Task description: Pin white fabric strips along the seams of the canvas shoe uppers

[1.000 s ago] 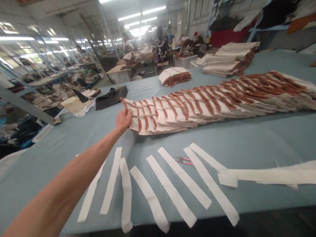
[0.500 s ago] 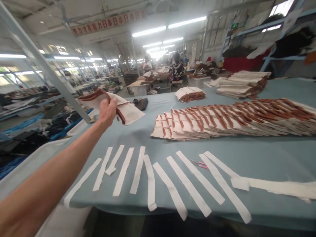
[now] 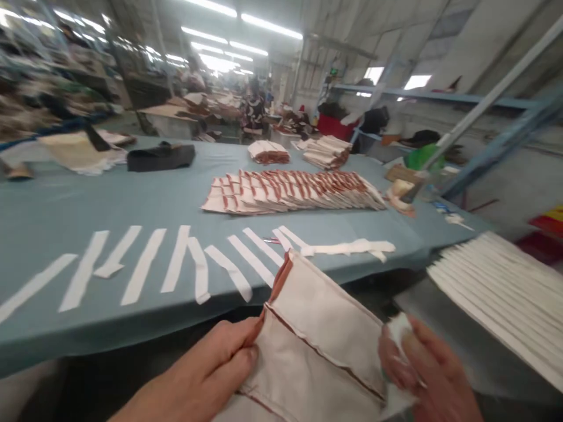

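Note:
In the lower middle, my left hand [image 3: 220, 366] is closed on the left edge of a cream fabric panel [image 3: 325, 310] with brown edging and stitched seams. The panel is held up, tilted, in front of the table. At its right end my right hand [image 3: 433, 369], smeared by motion, pinches a crumpled white strip [image 3: 399, 331]. Whether those fingers also grip the panel cannot be made out. Beyond, white fabric strips [image 3: 145, 266] lie spread along the table's front edge, with small pink-handled snips [image 3: 271, 240] partly hidden among them.
The blue-green table [image 3: 145, 199] bears a long overlapping row of cream-and-brown panels [image 3: 285, 193]. Behind are two stacks [image 3: 268, 151] and a dark folded cloth [image 3: 160, 157]. A pleated white pile [image 3: 505, 293] stands at right, below a slanting metal post [image 3: 497, 82].
The fabric panel has come from above the table's left side down close to me, still in my left hand. My right hand has entered with a white strip. The view has swung right.

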Motion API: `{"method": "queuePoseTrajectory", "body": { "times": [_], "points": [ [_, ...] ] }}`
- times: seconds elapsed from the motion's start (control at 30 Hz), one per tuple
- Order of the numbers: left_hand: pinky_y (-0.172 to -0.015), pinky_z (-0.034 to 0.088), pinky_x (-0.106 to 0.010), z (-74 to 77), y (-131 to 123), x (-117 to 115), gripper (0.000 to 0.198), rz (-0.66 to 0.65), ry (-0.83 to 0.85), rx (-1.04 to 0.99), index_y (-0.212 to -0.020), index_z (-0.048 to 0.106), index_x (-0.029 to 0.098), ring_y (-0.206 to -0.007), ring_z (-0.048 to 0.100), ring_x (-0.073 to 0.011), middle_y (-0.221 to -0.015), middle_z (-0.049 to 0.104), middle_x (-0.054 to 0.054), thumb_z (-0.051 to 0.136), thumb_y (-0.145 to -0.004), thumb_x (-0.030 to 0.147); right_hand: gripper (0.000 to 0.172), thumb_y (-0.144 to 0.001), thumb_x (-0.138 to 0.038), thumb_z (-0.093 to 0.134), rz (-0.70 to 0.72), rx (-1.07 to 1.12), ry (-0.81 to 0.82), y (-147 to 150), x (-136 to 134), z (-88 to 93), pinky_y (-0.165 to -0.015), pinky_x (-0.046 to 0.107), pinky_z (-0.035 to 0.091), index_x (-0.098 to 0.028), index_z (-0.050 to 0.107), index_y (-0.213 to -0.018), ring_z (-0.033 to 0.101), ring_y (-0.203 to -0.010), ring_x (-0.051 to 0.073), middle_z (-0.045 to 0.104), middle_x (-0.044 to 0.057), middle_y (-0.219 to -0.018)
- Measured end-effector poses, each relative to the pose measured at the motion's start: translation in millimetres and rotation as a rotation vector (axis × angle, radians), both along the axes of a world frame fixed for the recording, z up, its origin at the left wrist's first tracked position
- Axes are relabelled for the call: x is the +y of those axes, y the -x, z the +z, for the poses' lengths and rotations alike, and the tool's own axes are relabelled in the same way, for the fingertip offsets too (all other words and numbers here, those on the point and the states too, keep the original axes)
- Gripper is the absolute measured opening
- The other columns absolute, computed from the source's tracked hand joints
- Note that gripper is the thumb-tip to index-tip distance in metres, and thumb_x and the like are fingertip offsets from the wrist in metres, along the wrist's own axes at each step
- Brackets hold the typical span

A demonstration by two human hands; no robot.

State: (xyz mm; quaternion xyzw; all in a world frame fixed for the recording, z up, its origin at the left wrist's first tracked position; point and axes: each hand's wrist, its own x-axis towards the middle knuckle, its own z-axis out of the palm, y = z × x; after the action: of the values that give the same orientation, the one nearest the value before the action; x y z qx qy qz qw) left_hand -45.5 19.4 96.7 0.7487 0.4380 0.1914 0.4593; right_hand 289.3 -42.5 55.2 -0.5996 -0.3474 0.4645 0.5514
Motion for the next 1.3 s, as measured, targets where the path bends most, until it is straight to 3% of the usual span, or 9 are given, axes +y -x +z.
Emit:
{"method": "queuePoseTrajectory", "body": {
  "times": [0.1,0.17,0.4,0.53,0.67,0.8,1.0,1.17,1.3],
  "points": [
    [-0.098,0.058,-0.025,-48.8,-29.5,-10.5,0.04,-0.062,-0.04,-0.016,-0.132,0.069,0.026,-0.106,0.072,-0.0212,-0.115,0.077,-0.005,0.042,-0.103,0.033,0.049,-0.086,-0.061,0.078,0.011,-0.128,-0.019,-7.7,-4.7,11.8,-0.046,0.018,0.027,-0.018,0.058,-0.073,0.035,-0.049,0.006,0.046,-0.005,-0.059],
    [-0.103,0.056,-0.026,-63.0,-38.9,-9.3,0.042,-0.122,-0.09,-0.023,-0.137,0.066,0.027,-0.112,0.071,-0.0215,-0.123,0.076,-0.006,0.042,-0.103,0.03,0.047,-0.089,-0.061,0.075,0.03,-0.245,-0.037,-13.3,-5.9,15.9,-0.046,0.02,0.028,-0.018,0.063,-0.076,0.036,-0.05,0.007,0.05,-0.004,-0.061],
    [-0.103,0.056,-0.025,-50.0,-42.9,2.0,0.04,-0.277,-0.234,0.021,-0.126,0.071,0.027,-0.112,0.073,-0.0203,-0.124,0.077,-0.004,0.043,-0.099,0.018,0.031,-0.1,-0.046,0.063,0.234,-0.571,-0.2,-25.9,-2.3,19.0,-0.082,0.031,0.055,-0.021,0.07,-0.082,0.071,-0.096,0.022,0.073,0.009,-0.122],
    [-0.099,0.057,-0.024,-46.2,-42.3,4.6,0.037,-0.307,-0.249,-0.001,-0.12,0.073,0.026,-0.108,0.074,-0.0199,-0.119,0.078,-0.004,0.045,-0.098,0.015,0.019,-0.101,-0.035,0.063,0.382,-0.71,-0.297,-18.4,5.2,19.7,-0.109,0.04,0.048,-0.023,0.07,-0.087,0.058,-0.137,0.028,0.062,0.009,-0.149],
    [-0.093,0.059,-0.023,-44.7,-41.3,7.2,0.033,-0.275,-0.276,-0.048,-0.105,0.075,0.023,-0.099,0.075,-0.0195,-0.107,0.08,-0.004,0.044,-0.097,0.014,0.016,-0.1,-0.027,0.064,0.546,-0.758,-0.324,-7.3,11.4,19.2,-0.091,0.03,0.056,-0.023,0.068,-0.085,0.07,-0.111,0.021,0.073,0.007,-0.117],
    [-0.093,0.061,-0.023,-55.1,-39.5,6.0,0.04,-0.154,-0.387,-0.011,-0.123,0.073,0.026,-0.104,0.077,-0.0203,-0.118,0.081,-0.003,0.047,-0.095,0.013,0.019,-0.1,-0.019,0.061,0.457,-0.851,-0.457,5.5,10.7,17.1,-0.067,0.02,0.054,-0.023,0.062,-0.081,0.069,-0.075,0.013,0.067,0.0,-0.083],
    [-0.114,0.052,-0.028,-77.4,-46.1,-19.5,0.059,0.056,-0.615,-0.031,-0.153,0.048,0.025,-0.131,0.067,-0.0197,-0.145,0.068,-0.007,0.05,-0.097,0.009,0.016,-0.102,-0.015,0.056,0.425,-1.139,-0.666,11.8,-3.0,27.7,-0.072,0.017,0.057,-0.022,0.064,-0.091,0.076,-0.08,0.012,0.077,0.005,-0.095],
    [-0.122,0.044,-0.032,-78.0,-60.5,-39.4,0.056,0.161,-0.683,-0.178,-0.149,0.051,0.016,-0.139,0.058,-0.0206,-0.146,0.063,-0.015,0.053,-0.095,0.001,0.021,-0.107,-0.018,0.05,0.499,-1.314,-0.7,15.0,-9.1,41.7,-0.074,0.017,0.059,-0.022,0.066,-0.093,0.08,-0.079,0.013,0.081,0.008,-0.094],
    [-0.108,0.053,-0.028,-68.3,-68.3,-39.5,0.043,0.256,-0.64,-0.301,-0.133,0.059,0.018,-0.123,0.066,-0.0193,-0.127,0.068,-0.012,0.054,-0.093,0.001,0.02,-0.107,-0.016,0.05,0.516,-1.441,-0.754,17.5,-8.2,43.4,-0.073,0.021,0.061,-0.021,0.066,-0.095,0.081,-0.077,0.016,0.083,0.01,-0.093]
  ]
}}
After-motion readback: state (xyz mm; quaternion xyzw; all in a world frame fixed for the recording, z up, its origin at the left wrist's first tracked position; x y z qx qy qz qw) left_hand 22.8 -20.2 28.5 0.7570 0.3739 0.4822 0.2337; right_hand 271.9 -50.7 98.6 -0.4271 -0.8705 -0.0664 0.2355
